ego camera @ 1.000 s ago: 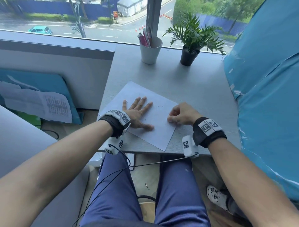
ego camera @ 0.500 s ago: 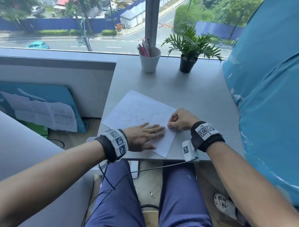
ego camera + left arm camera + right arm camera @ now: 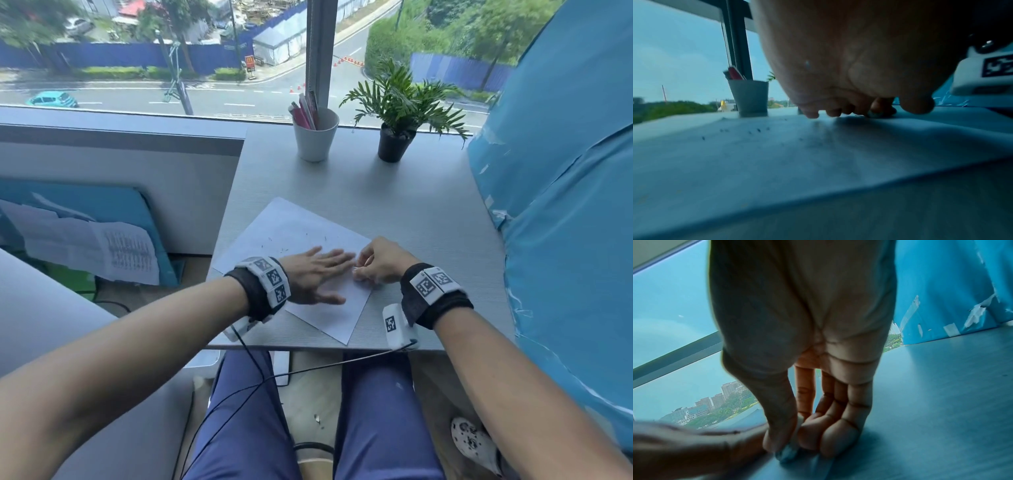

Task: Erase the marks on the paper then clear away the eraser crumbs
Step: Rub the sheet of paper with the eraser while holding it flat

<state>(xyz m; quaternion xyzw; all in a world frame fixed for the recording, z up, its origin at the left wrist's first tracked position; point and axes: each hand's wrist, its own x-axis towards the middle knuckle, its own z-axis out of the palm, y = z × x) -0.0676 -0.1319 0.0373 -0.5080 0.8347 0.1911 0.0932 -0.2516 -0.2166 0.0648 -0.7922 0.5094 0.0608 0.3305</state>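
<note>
Your left hand [image 3: 313, 277] lies flat on the paper [image 3: 298, 233], fingers straight and close together, pointing right toward your other hand; its edges are blurred. In the left wrist view the fingertips [image 3: 812, 114] touch the sheet and the palm hangs just above it.

Your right hand [image 3: 380, 262] sits at the paper's right corner, fingers curled. In the right wrist view the thumb and fingers pinch a small pale eraser [image 3: 786, 452], whose tip touches the sheet. The left fingertips are just beside that pinch, almost touching it.

The paper lies skewed on the desk [image 3: 394, 192], one corner toward the window, another toward the near edge. Dark eraser crumbs [image 3: 291, 241] are scattered over the far part of the sheet, beyond your left hand; the left wrist view shows them as small specks [image 3: 754, 130] ahead of the fingers. Whether any pencil marks are left on the sheet you cannot tell from these views.

At the far edge of the desk a white cup [image 3: 315, 137] holds pens, and a potted plant [image 3: 397, 113] stands just to its right, well apart from the paper. A blue sheet [image 3: 565, 222] hangs along the right side of the desk.
</note>
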